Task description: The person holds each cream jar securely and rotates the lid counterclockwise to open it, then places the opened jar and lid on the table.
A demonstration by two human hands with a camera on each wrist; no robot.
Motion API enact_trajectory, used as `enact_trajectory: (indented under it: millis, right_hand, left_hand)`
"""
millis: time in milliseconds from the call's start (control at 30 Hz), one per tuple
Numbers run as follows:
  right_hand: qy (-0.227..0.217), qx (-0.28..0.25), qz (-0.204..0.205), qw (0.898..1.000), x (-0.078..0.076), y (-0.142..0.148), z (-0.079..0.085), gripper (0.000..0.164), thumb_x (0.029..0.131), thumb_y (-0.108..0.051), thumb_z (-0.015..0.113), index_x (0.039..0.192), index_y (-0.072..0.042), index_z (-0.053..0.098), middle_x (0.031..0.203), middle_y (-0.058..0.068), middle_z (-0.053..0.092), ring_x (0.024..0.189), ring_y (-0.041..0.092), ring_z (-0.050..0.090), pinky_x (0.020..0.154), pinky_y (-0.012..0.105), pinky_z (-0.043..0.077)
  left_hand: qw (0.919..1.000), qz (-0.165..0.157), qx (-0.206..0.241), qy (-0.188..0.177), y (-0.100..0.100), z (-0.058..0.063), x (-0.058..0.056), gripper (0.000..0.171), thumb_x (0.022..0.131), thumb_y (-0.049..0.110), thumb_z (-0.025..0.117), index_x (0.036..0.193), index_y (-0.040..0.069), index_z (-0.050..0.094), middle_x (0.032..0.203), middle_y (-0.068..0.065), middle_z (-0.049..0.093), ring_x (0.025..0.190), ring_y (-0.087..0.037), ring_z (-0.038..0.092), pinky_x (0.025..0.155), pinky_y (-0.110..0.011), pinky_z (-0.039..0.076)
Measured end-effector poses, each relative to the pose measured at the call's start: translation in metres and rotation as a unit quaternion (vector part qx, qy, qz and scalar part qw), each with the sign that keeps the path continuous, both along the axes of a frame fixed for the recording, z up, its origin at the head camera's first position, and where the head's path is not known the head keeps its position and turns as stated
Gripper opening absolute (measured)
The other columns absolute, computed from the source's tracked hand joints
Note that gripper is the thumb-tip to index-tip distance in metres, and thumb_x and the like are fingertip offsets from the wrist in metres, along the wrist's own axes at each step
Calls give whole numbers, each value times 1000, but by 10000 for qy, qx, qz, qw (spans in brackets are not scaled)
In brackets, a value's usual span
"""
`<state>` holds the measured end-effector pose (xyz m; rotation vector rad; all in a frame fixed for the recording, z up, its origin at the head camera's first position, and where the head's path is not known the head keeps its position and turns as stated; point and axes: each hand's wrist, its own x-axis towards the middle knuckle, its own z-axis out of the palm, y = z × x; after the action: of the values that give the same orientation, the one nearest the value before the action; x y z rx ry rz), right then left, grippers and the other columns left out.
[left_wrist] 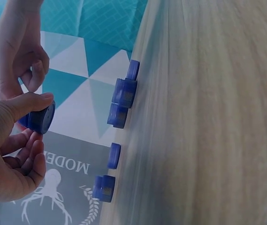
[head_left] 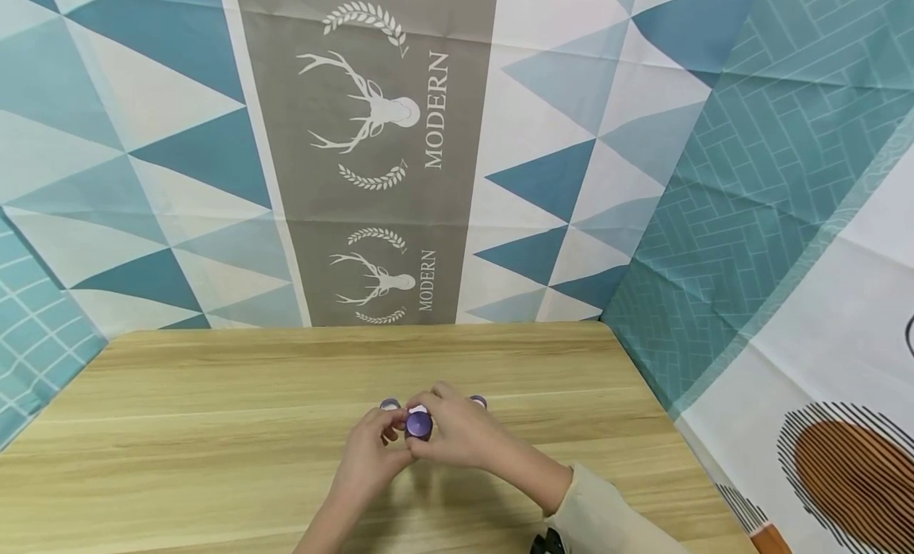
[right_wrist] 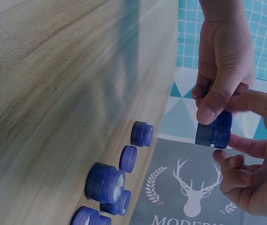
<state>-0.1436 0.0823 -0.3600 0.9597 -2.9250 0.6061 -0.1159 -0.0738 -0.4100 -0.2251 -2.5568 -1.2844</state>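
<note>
Above the table, both hands hold one small purple-blue cosmetic jar [head_left: 419, 425] upright between them, its round top facing up in the head view. My left hand [head_left: 367, 455] pinches the lower part; its thumb [right_wrist: 208, 115] lies along the side. From the other side, my right hand [head_left: 464, 431] has thumb and finger around the upper part at the lid. In the right wrist view a thin line runs between the upper and lower parts of the jar [right_wrist: 214, 132]. Its inside is hidden.
Behind the hands, several similar pieces stand on the wooden table [head_left: 214, 427]: an open jar [right_wrist: 106, 183] with white inside, another jar [right_wrist: 141, 134], and a flat lid-like piece [right_wrist: 128, 159]. A patterned cloth [head_left: 371, 181] hangs behind the table's far edge.
</note>
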Motion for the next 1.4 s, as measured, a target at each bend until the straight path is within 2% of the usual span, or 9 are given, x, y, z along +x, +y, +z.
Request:
enact_trajectory:
  millis: [133,400,567,867,1033,1200,1400]
  right_hand:
    - [141,86,-45,9999,0,-2,1,41,82,-47,63,110,-17,64,100,-1,59,73,3,52,60,14,42]
    - [287,216,107,9993,-1,-3,2,34,83,-39,65,107,-15,65,103,-1,64,87,5,58,67,13,46]
    - [291,218,135,9992,-2,-3,3,30,81,-36,67,103,-16,64,99,-3,64,82,3,56,62,11,44]
    - [-239,-189,-48,9995,-4,4,7,39,73,-31,71,106,-15,58,86,-6,62,69,3,52,59,15,43]
    - [-434,-443,-4,9981,-4,7,5,39,73,-29,69,108,-16,56,87,-6,62,73,6,57,62,16,44]
    - [-316,-570,86,9978,-3,9,-1,42,75,-29,66,113,-13,60,91,-6,63,78,4,55,64,15,43]
    - [-232,-640,69,9977,-2,13,-13,41,77,-22,68,115,-9,59,109,8,69,48,-2,44,54,13,42]
  left_hand:
    - [10000,33,-34,-42,0,1,0,31,66,12,82,94,10,69,85,2,60,75,-9,51,66,-20,43]
    - [9996,36,-80,-250,-1,2,0,31,68,13,80,96,13,70,86,4,59,76,-9,51,68,-22,45]
    - [9995,39,-82,-299,-2,2,0,31,68,13,80,97,14,70,87,3,59,77,-8,51,70,-24,46]
    - [9992,80,58,-389,-4,3,0,33,67,15,81,98,14,70,85,3,58,77,-10,50,70,-23,47]
    - [9989,123,30,-450,-7,3,0,37,65,17,83,100,11,70,85,2,59,76,-10,50,69,-25,48]
    - [9987,146,30,-491,-10,3,0,36,65,17,83,98,10,69,86,1,60,77,-11,51,69,-25,46]
    - [9975,166,-40,-687,-15,2,2,37,66,15,81,99,7,68,88,-1,61,80,-13,52,67,-22,44]
